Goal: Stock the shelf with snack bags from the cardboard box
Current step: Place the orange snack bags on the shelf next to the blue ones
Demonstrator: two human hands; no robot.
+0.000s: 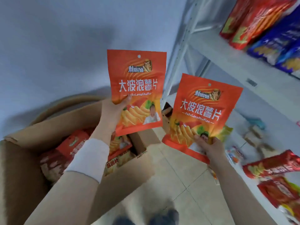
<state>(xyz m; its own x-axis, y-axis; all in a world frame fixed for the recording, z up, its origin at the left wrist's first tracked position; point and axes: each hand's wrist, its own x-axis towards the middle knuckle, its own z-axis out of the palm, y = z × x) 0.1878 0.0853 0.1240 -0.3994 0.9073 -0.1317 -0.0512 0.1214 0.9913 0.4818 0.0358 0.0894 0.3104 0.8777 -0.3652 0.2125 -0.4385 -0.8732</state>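
A person stands between an open cardboard box (pixel 21 168) and a white metal shelf (pixel 227 65), holding up two matching packets of wavy potato chips, seen from a head-worn camera. The left hand (pixel 113 111) grips one orange snack bag (pixel 138 82) by its lower left edge, thumb across the front and fingers curled behind it. The bag stands upright, above the far side of the box. The right hand (pixel 209 147) pinches a second orange snack bag (pixel 206 111) at its bottom edge. This bag tilts slightly to the right, lower than the first and nearer the shelf, and it touches neither the first bag nor the boards. A white wristband (pixel 90 158) wraps the left forearm. The box sits on the floor to the person's left with its flaps spread, and more orange and red packets (pixel 71 143) lie loosely piled inside. On the upper board to the right, red bags (pixel 253 18) stand beside blue bags (pixel 279 41). On the lower board, further red packs (pixel 272 164) lie flat at the near end. Beyond them are smaller items (pixel 254 137), too blurred to identify. Beige floor tiles (pixel 178 184) run between box and shelf, and the toes of dark shoes (pixel 164 216) show at the bottom edge. A pale wall (pixel 65 38) fills the background.
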